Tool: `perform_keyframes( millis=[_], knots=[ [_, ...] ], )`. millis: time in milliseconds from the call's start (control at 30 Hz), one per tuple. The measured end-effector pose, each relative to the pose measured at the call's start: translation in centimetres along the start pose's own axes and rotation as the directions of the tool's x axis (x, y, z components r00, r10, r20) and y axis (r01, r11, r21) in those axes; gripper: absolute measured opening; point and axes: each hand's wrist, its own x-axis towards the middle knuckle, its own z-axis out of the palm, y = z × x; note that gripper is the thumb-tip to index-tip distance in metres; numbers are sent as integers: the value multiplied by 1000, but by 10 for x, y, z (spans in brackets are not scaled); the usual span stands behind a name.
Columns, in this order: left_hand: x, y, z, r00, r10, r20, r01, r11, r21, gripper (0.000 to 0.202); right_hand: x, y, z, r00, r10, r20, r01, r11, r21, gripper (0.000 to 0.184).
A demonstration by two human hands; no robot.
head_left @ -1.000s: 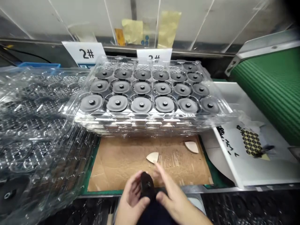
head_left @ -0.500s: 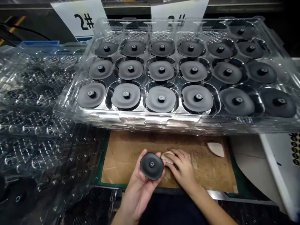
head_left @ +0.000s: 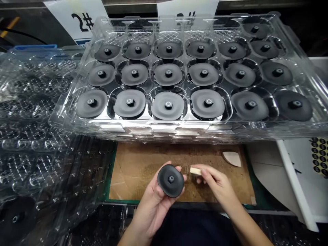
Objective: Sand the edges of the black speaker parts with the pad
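Note:
My left hand [head_left: 153,201] holds a round black disc [head_left: 170,180] with a metal nut at its centre, face up, above the front of a brown cardboard sheet [head_left: 133,171]. My right hand [head_left: 217,182] pinches a small pale wedge-shaped piece [head_left: 195,171] just to the right of the disc, raised off the cardboard. A second pale wedge [head_left: 232,158] lies flat on the cardboard further right. Behind them stands a stack of clear plastic trays [head_left: 179,128], the top one filled with rows of the same dark discs [head_left: 167,105].
Empty clear blister trays [head_left: 38,136] are piled on the left, with a lone black disc [head_left: 15,217] under them at the bottom left. White signs, one marked "2#" [head_left: 82,20], stand at the back. A white tray [head_left: 304,164] with a dotted sticker sheet [head_left: 319,155] sits at the right.
My right hand has lifted the pale wedge off the cardboard and holds it in a pinch beside the disc. The left hand with the disc shifted slightly right. The view moved a little.

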Motion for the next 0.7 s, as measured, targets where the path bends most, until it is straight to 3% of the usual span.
perform_keyframes(
  millis=[100, 233, 400, 533, 633, 700],
  knots=[
    [1, -3, 0, 994, 35, -99, -35, 999, 7, 50, -7, 6, 8, 993, 110, 33, -113, 991, 71, 45],
    [4, -5, -1, 970, 77, -230, -83, 996, -15, 41, -20, 11, 13, 983, 175, 47, -180, 973, 144, 43],
    [-1, -10, 2, 975, 74, -212, -72, 997, 16, 41, -32, -1, 4, 987, 159, 21, -159, 968, 195, 37],
    [-4, -20, 11, 979, 85, -183, -73, 995, 71, 48, -30, -40, 5, 998, -56, -11, 57, 990, 128, 24],
    [-8, -28, 16, 986, 72, -150, -56, 992, 112, 53, -28, -70, 11, 946, -326, -1, 326, 945, 9, 24],
    [-12, -31, 16, 986, 74, -151, -54, 990, 131, 52, -28, -84, 12, 910, -401, 109, 407, 912, -44, 24]
  ],
)
